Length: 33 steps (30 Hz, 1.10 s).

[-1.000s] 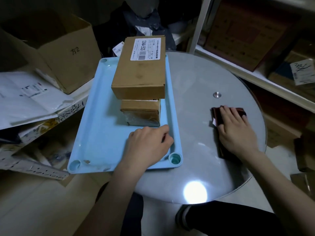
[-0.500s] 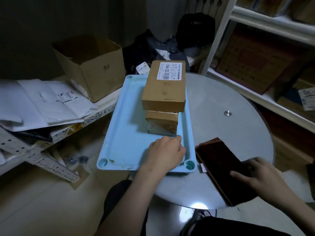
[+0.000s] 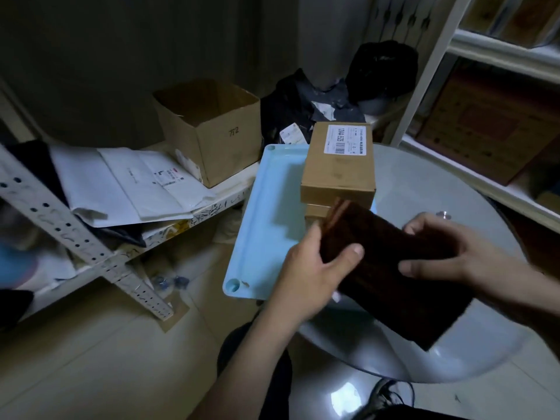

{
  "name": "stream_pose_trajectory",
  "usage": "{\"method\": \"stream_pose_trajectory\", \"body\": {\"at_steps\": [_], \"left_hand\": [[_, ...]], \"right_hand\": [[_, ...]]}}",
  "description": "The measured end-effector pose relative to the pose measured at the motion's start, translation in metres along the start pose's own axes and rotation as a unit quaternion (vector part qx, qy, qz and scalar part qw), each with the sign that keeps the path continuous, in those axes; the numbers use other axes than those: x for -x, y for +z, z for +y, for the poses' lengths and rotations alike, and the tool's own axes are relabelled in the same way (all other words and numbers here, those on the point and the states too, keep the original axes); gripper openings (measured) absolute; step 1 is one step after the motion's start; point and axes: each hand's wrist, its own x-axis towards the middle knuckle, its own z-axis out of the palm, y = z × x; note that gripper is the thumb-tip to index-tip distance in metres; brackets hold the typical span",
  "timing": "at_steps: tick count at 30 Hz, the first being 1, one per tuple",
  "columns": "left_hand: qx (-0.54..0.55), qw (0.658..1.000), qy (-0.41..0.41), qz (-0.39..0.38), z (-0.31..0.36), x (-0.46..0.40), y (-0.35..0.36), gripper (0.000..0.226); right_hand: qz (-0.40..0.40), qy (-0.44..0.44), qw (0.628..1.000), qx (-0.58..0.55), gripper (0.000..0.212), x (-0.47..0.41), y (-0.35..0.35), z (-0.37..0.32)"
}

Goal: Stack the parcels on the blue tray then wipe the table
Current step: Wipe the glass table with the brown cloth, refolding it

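A dark red-brown folded cloth (image 3: 391, 268) is held up above the table's near edge by both hands. My left hand (image 3: 315, 268) grips its left end with the thumb on top. My right hand (image 3: 448, 253) grips its right side. Behind the cloth, the blue tray (image 3: 266, 213) lies on the round glass table (image 3: 424, 183) and hangs over its left edge. A large brown parcel (image 3: 339, 168) with a white label sits on a smaller parcel (image 3: 316, 211) on the tray; the cloth hides most of the lower one.
An open cardboard box (image 3: 212, 128) and white mailer bags (image 3: 130, 183) lie on a low rack at the left. White shelves (image 3: 500, 50) with boxes stand at the right. Dark bags (image 3: 381, 68) sit behind the table. My shoe (image 3: 391, 392) shows under the glass.
My right hand slid the cloth across the table toward me, then lifted it. My left hand left the tray's rim and took hold of the cloth's left end.
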Motion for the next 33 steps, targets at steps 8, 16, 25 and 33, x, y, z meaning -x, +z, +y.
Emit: {"method": "stream_pose_trajectory", "body": {"at_steps": [8, 16, 25, 33], "left_hand": [[-0.272, 0.949, -0.068, 0.144, -0.046, 0.006, -0.072, 0.035], [-0.320, 0.925, -0.133, 0.158, -0.073, -0.011, -0.086, 0.059], [-0.280, 0.938, -0.113, 0.168, -0.059, -0.022, -0.082, 0.056], [-0.300, 0.937, -0.057, 0.168, -0.026, -0.027, -0.047, 0.059]], "right_hand": [[0.171, 0.030, 0.984, 0.028, 0.031, -0.059, 0.059, 0.044], [0.301, 0.115, 0.942, 0.097, 0.041, -0.072, 0.063, 0.085], [0.339, 0.084, 0.937, -0.002, 0.036, -0.070, 0.064, 0.094], [0.373, 0.059, 0.926, 0.001, 0.037, -0.046, 0.025, 0.090]]}}
